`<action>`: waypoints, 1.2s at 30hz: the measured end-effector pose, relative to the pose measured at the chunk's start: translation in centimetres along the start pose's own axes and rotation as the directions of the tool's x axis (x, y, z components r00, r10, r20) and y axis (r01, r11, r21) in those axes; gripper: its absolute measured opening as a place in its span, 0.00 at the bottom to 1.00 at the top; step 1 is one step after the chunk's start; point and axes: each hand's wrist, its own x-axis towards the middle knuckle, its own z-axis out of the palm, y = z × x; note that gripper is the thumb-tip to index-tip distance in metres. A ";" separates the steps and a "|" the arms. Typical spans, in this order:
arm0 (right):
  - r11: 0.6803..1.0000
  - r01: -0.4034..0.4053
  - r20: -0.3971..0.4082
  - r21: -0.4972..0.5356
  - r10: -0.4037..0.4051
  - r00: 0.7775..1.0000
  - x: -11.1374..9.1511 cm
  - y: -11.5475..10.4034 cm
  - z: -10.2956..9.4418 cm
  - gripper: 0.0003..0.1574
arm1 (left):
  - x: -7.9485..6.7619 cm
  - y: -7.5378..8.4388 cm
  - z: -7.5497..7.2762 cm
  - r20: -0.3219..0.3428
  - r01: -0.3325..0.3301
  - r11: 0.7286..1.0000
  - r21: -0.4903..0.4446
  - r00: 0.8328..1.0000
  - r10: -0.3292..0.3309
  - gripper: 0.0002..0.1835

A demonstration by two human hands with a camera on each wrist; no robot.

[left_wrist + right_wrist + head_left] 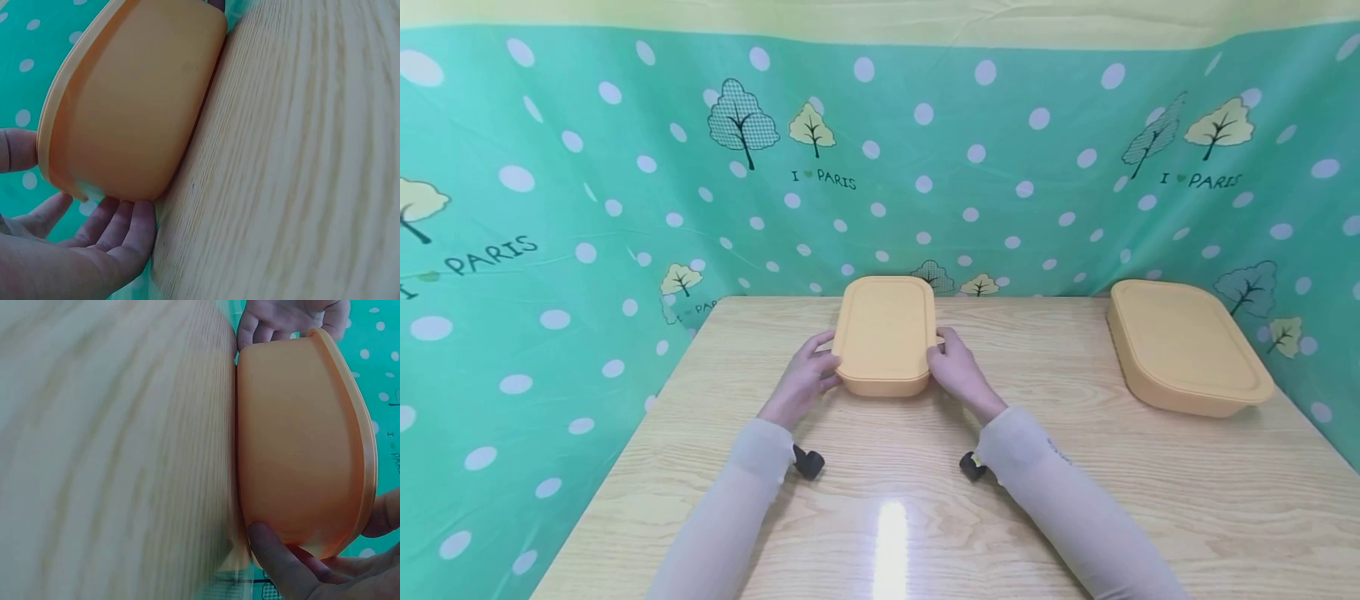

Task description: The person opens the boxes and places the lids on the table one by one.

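Between the two hands, toward the far edge of the wooden table [1037, 358], sits a lidded orange box [886, 327], and both sides of it are taken! Left hand [805, 375] on the box's left flank, right hand [957, 364] on its right, each pinching it, thumb up at the lid's rim, fingers lower down against the wall. It's the near part of the box they have, with the far end reaching on toward the green dotted curtain [970, 187].

Down to the wrists now: the base seems to rest on the tabletop, though a dark line runs under it and I wouldn't swear it's flat all the way along. From the left wrist, the box's upper end runs out of frame, and only a dark sliver shows beyond it. From the right wrist, the left hand peeks in over the far side, cut off by the top edge, while the right hand's thumb is clipped at the border. The lid hides whatever is inside. And over to the right, well apart from both hands, a larger orange box [1191, 342], lid on.
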 end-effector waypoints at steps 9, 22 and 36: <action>1.000 -0.002 -0.003 0.002 0.002 1.000 0.1 -0.2 0.4 0.33 | 0.2 -0.1 -0.6 -0.011 -0.001 1.000 -0.001 1.000 0.001 0.34; 1.000 0.000 -0.006 0.004 0.000 1.000 0.1 -0.5 1.0 0.33 | -0.1 0.1 -1.0 -0.011 -0.002 1.000 -0.025 1.000 0.002 0.34; 1.000 -0.007 -0.004 0.016 0.007 1.000 0.4 -0.5 1.6 0.33 | -0.3 0.2 -1.7 -0.004 0.008 1.000 0.009 1.000 -0.008 0.35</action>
